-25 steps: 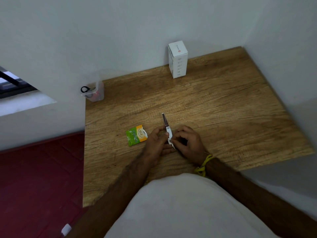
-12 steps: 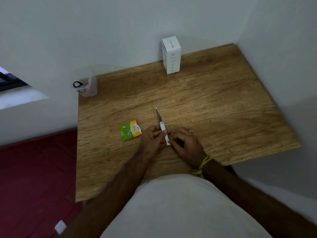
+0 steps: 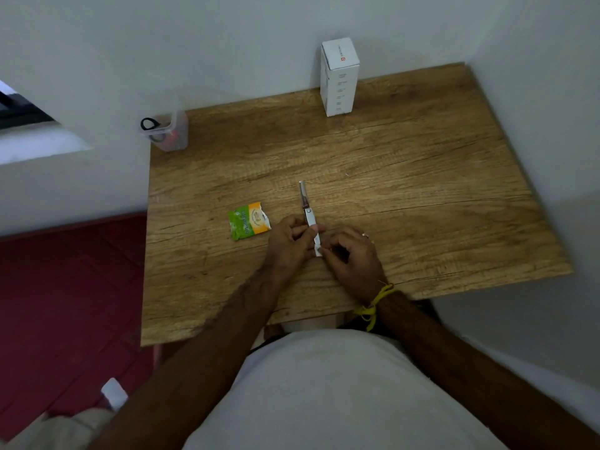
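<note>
On table (image 3: 406, 177): left hand (image 3: 289, 241), right hand (image 3: 352, 254) pinch tool (image 3: 306, 201).

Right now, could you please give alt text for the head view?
The left hand and right hand hold a white-handled tool at a wooden table, metal tip pointing away. A torn green-and-orange sachet lies to its left; a white box stands by the wall.

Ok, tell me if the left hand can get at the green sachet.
Probably yes: the green sachet lies just beside the left hand, nothing between, though that hand now pinches the white-handled tool.
</note>
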### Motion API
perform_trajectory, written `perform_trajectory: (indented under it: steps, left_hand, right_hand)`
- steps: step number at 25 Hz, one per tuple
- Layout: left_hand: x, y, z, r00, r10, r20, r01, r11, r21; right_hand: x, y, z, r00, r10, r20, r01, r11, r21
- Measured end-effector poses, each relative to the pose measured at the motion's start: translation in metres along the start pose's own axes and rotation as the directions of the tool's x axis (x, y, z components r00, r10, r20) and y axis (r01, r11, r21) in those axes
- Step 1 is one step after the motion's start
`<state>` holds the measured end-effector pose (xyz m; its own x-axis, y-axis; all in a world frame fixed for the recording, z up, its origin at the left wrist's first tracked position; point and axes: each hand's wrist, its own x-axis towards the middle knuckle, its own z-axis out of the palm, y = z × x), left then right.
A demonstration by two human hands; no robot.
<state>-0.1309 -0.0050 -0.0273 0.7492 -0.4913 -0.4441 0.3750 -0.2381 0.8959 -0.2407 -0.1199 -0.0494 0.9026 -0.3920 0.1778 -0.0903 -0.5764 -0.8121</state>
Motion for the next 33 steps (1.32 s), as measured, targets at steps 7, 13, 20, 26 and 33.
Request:
perform_trajectory:
  steps: [7, 13, 20, 26, 33]
  left_hand:
    - [-0.002, 0.001, 0.000, 1.000, 0.026, -0.003, -0.026, 1.000, 0.014]
    - [-0.006, 0.004, 0.000, 0.999, 0.042, 0.000, -0.042, 0.999, -0.016]
    - [-0.008, 0.004, 0.002, 0.999, 0.035, 0.003, -0.035, 0.999, -0.035]
    - [-0.009, 0.004, 0.002, 0.999, 0.043, 0.004, -0.043, 0.999, -0.025]
    - [-0.008, 0.004, 0.004, 0.999, 0.041, -0.014, -0.041, 0.999, 0.007]
  right_hand:
    - [-0.002, 0.002, -0.002, 1.000, 0.001, -0.011, -0.001, 1.000, 0.003]
    - [-0.008, 0.007, -0.006, 0.999, -0.051, 0.015, 0.051, 0.998, -0.025]
    - [-0.012, 0.011, -0.009, 0.997, -0.077, 0.025, 0.079, 0.996, -0.049]
    - [-0.014, 0.015, -0.012, 0.995, -0.095, 0.040, 0.097, 0.994, -0.046]
    - [-0.016, 0.016, -0.015, 0.988, -0.139, 0.067, 0.142, 0.989, -0.049]
